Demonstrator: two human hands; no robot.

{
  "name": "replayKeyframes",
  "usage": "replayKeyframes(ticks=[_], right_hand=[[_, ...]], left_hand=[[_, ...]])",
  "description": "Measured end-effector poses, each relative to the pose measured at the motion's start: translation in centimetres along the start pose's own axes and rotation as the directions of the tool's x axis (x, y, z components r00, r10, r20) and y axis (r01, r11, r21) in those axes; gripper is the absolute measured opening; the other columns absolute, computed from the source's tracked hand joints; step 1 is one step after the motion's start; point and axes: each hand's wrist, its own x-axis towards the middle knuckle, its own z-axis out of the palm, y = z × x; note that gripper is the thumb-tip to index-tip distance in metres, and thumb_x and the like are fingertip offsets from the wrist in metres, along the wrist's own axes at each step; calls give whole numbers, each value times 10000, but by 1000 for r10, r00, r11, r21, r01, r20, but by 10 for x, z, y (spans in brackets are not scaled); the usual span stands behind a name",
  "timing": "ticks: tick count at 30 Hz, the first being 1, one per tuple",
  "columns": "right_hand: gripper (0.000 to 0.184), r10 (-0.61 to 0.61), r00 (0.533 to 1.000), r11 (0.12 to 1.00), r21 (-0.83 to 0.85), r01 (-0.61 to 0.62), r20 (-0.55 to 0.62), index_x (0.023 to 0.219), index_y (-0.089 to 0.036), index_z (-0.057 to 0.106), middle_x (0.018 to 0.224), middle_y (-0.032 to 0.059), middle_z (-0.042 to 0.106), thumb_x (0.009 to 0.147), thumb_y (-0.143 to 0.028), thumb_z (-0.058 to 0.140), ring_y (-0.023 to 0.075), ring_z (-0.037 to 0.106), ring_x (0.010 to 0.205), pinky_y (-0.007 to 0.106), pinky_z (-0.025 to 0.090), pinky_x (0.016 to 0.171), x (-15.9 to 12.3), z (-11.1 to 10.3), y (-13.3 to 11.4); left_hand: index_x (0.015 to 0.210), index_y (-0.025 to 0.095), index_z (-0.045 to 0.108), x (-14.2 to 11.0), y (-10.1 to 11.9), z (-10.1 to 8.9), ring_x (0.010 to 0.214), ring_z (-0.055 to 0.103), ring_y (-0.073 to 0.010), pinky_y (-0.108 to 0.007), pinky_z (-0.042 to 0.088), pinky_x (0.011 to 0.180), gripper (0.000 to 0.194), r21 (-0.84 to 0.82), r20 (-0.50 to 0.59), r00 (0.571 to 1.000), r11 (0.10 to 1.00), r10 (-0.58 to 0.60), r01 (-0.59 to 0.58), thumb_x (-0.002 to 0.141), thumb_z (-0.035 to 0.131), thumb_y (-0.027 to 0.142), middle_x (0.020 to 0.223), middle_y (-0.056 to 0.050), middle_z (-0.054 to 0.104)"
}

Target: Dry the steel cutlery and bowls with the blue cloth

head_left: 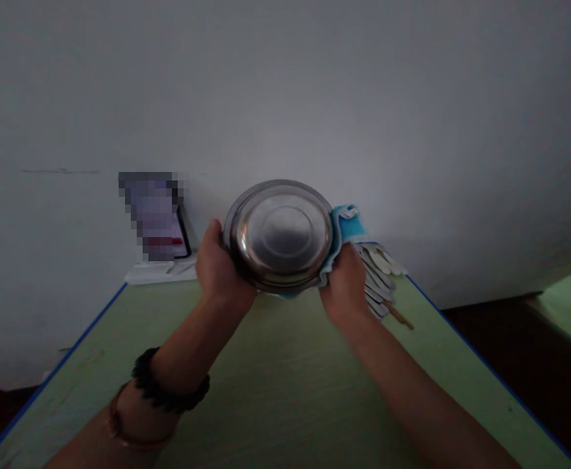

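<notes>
A round, shiny stainless steel plate [285, 234] is held up above the table, its underside with ring marks facing me. My left hand [224, 270] grips its left rim, thumb up along the edge and the other fingers hidden behind. On the right side my right hand [346, 283] is closed around a blue cloth [351, 225] with a pale edge, which is pressed against the plate's right rim. A bit of blue also shows below the plate's bottom edge. Most of the right fingers are hidden.
The pale green table [285, 391] has blue edging. Light-coloured gloves [380, 267] lie at the back right, near thin brown sticks [400, 314]. At the back left a tablet-like screen [155, 218], partly blurred out, leans on the wall above a white strip [163, 270].
</notes>
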Motion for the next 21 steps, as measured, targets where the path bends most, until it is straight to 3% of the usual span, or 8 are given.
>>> replayKeyframes(ticks=[3, 6, 8, 12, 15, 17, 19, 21], right_hand=[[194, 81, 997, 994, 77, -82, 17, 723, -222, 498, 753, 11, 597, 776, -326, 343, 110, 520, 664, 258, 427, 666, -8, 11, 15], [139, 185, 977, 966, 164, -201, 105, 778, -219, 541, 790, -6, 625, 722, -276, 426, 112, 558, 698, 256, 436, 665, 4, 5, 15], [127, 196, 966, 968, 125, -218, 171, 775, -217, 578, 750, -20, 639, 694, -269, 494, 121, 563, 687, 246, 428, 632, 17, -8, 6], [140, 153, 916, 982, -161, -99, 370, 708, -211, 620, 623, -33, 637, 713, -333, 554, 141, 550, 609, 250, 407, 571, 33, -35, -22], [175, 188, 807, 939, -343, 19, 560, 778, -208, 666, 627, -33, 646, 730, -348, 573, 138, 547, 588, 249, 399, 565, 32, -45, -37], [178, 242, 728, 901, -427, 77, 642, 790, -204, 680, 644, -25, 655, 736, -344, 583, 131, 541, 575, 241, 386, 543, 29, -45, -40], [171, 254, 693, 881, -457, 121, 674, 778, -201, 685, 674, -18, 664, 736, -339, 594, 126, 543, 587, 236, 384, 545, 26, -41, -38], [179, 208, 710, 897, -420, 136, 673, 783, -199, 685, 694, -15, 666, 741, -347, 592, 126, 551, 611, 238, 392, 570, 24, -36, -32]], left_hand=[[879, 230, 605, -2, -8, 3, 886, 607, -155, -238, 487, 662, 274, -267, -45, 999, 963, 31, -42, 846, 339, 286, 799, 11, 684], [865, 199, 615, -1, -5, 2, 811, 625, -163, -253, 489, 643, 261, -295, 101, 993, 951, -62, 90, 815, 367, 262, 779, -3, 681], [831, 171, 621, 2, 5, -2, 729, 632, -172, -262, 485, 619, 273, -218, 204, 967, 956, -154, 198, 810, 374, 286, 723, -21, 679], [733, 122, 632, 5, 23, -12, 586, 618, -205, -281, 464, 538, 446, 91, 331, 881, 940, -339, 328, 802, 389, 490, 586, -78, 655], [695, 121, 644, 3, 22, -15, 517, 591, -189, -266, 439, 496, 465, 292, 455, 764, 887, -458, 359, 764, 464, 544, 568, -79, 650], [699, 132, 655, 1, 16, -15, 526, 585, -164, -245, 435, 506, 396, 409, 524, 696, 862, -492, 301, 760, 528, 501, 615, -68, 664], [691, 141, 658, -2, 9, -14, 530, 577, -144, -223, 423, 497, 366, 495, 531, 713, 851, -458, 178, 763, 557, 484, 639, -58, 667], [660, 145, 649, -4, 5, -14, 499, 560, -131, -210, 394, 459, 382, 543, 478, 792, 837, -380, 73, 767, 552, 498, 607, -47, 652]])
